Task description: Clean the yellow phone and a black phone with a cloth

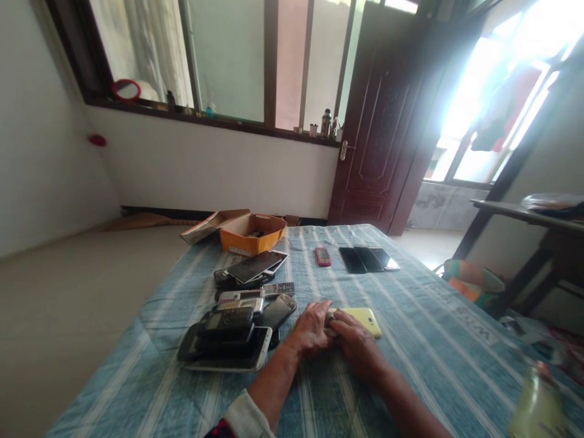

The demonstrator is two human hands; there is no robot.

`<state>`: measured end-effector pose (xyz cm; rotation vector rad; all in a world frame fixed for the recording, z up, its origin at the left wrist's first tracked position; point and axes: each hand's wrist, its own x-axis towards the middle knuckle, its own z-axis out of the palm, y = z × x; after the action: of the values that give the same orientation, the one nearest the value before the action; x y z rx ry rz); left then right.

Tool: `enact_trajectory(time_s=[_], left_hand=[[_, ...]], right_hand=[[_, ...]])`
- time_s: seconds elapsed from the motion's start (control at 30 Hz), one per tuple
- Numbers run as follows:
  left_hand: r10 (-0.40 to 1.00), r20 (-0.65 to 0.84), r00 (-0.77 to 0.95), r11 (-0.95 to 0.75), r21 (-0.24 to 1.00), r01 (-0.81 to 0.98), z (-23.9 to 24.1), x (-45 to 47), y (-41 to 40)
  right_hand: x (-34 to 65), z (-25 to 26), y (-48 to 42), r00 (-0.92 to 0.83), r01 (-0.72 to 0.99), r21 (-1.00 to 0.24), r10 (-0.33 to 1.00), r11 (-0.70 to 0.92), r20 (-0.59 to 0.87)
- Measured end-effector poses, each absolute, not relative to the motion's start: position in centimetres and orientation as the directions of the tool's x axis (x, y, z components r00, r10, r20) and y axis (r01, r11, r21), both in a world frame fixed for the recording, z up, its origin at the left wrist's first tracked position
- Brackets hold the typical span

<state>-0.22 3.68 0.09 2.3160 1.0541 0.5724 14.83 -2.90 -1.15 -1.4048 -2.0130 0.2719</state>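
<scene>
Both my hands rest together on the striped blue tablecloth (410, 340). My left hand (310, 331) and my right hand (353, 344) have their fingers curled around the near end of a yellow phone (360, 319) lying flat on the cloth. A small grey object sits between the fingertips; I cannot make out what it is. Just left of my left hand lies a pile of old phones (237, 322), several stacked on one another.
An open orange cardboard box (250, 234) stands at the table's far left. A small pink phone (323, 256) and three dark phones (368, 259) lie in a row at the far side. A yellowish bottle (538, 404) stands at the near right. A dark door (387, 115) is behind.
</scene>
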Motion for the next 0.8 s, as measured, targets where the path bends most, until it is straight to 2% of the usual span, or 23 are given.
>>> enact_trajectory(time_s=[0.27,0.5,0.8], left_hand=[[0.752,0.127,0.647,-0.574,0.609,0.547,0.4,-0.2,3.8],[0.703,0.080,0.707,-0.579,0.641,0.503,0.4,-0.6,4.3],[0.684,0.105,0.722,-0.613,0.618,0.491,-0.2,-0.7,4.8]], right_hand=[[18.6,-0.4,-4.2,-0.188,0.789,-0.510,0.925,0.343,0.332],[16.4,-0.5,-3.2,-0.244,0.760,-0.492,0.889,0.424,0.388],[13.7,-1.4,-2.1,-0.285,0.719,-0.489,0.850,0.495,0.443]])
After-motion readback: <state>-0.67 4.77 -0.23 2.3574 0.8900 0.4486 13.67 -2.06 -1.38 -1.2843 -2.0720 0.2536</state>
